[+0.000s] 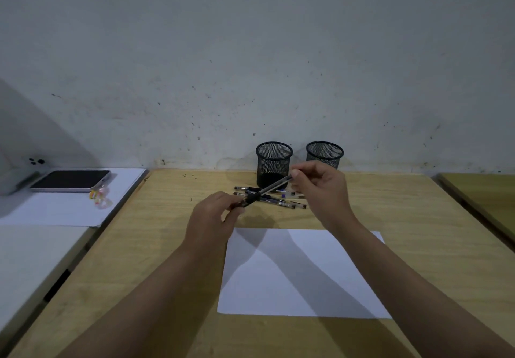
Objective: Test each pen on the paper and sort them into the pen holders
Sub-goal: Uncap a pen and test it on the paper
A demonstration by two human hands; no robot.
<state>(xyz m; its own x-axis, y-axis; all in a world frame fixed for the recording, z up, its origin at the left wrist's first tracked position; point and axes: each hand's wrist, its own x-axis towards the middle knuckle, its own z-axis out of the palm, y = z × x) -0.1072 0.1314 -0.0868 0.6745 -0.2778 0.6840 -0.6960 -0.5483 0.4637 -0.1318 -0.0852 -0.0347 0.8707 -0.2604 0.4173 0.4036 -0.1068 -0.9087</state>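
— Pen position?
— Slim black-and-clear plastic pen (pixel 268 189) slants near-left to far-right above the wooden desk, beyond the white paper sheet (pixel 301 274).
— Grip?
— My left hand (pixel 214 212) pinches its near end; my right hand (pixel 323 187) pinches the far end.

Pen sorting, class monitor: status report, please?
Both hands on one pen: left hand pinches the cap end, right hand the barrel. Paper unmarked. Both pen holders look empty. Nothing blocking.

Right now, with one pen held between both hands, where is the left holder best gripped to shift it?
Grip the left holder round its upper mesh wall, coming from its left. It stands upright and round, loose pens lie in front, and the right hand with the pen crowds its right.
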